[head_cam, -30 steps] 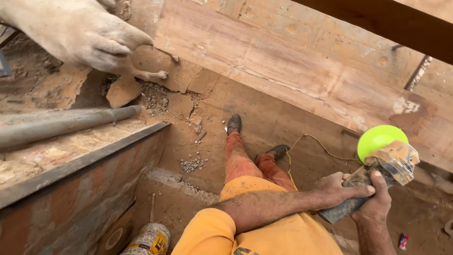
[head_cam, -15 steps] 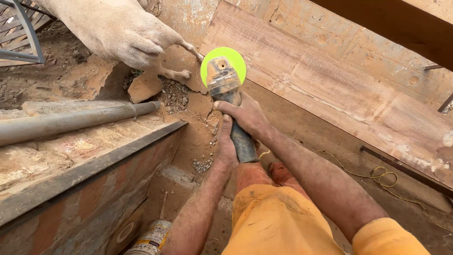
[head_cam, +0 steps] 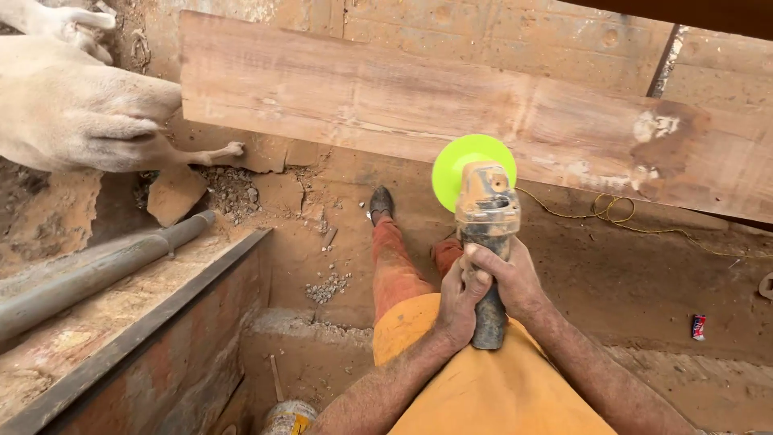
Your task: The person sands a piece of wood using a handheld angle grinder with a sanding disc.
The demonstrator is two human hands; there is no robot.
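I hold a mud-caked angle grinder (head_cam: pixel 487 211) with a bright green disc (head_cam: pixel 461 165) upright in front of me, over my orange-clad legs. My left hand (head_cam: pixel 456 302) wraps the lower handle from the left. My right hand (head_cam: pixel 513 280) grips the body just above it from the right. The disc faces a long wooden plank (head_cam: pixel 386 93) that leans along the far wall of the dirt trench, and does not touch it.
A pale dog (head_cam: pixel 72 113) stands on the earth bank at upper left. A grey pipe (head_cam: pixel 97 270) lies on the brick ledge (head_cam: pixel 153 322) to my left. A can (head_cam: pixel 287 417) sits below, a yellow cord (head_cam: pixel 612 211) and a small red can (head_cam: pixel 698 326) at right.
The grinder has come from high near the dog down and to the right, toward the middle. Both hands stay on it. My view has swung right.
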